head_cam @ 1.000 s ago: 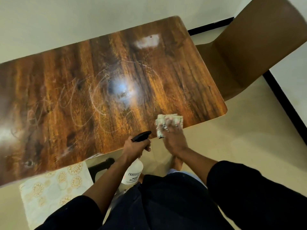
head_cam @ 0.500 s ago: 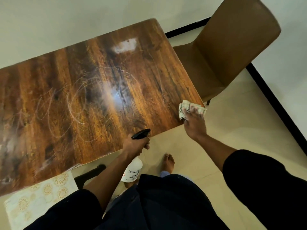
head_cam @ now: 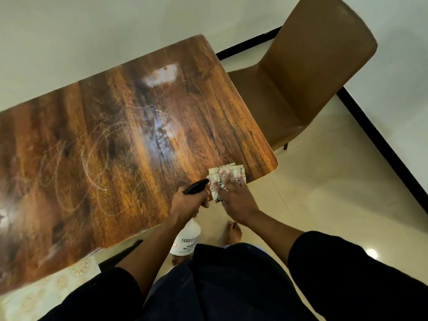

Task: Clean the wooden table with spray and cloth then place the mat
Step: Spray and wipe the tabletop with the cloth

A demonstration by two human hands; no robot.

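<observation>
Nearest, the left hand (head_cam: 188, 201) grips the spray bottle (head_cam: 186, 237) below the counter (head_cam: 97, 144) edge. The right hand (head_cam: 231, 193), flat-fingered, has swept the cloth (head_cam: 216, 176) back from the counter's corner toward the bottle: wiping continues. The mat (head_cam: 46, 290) waits under the counter's near-left edge.

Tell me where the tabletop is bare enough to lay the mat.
Most of the wooden table is bare: from the wall-side edge down to the near edge, left of the hands. Only the near right corner is crowded, where the right hand presses the cloth beside the spray bottle.
</observation>
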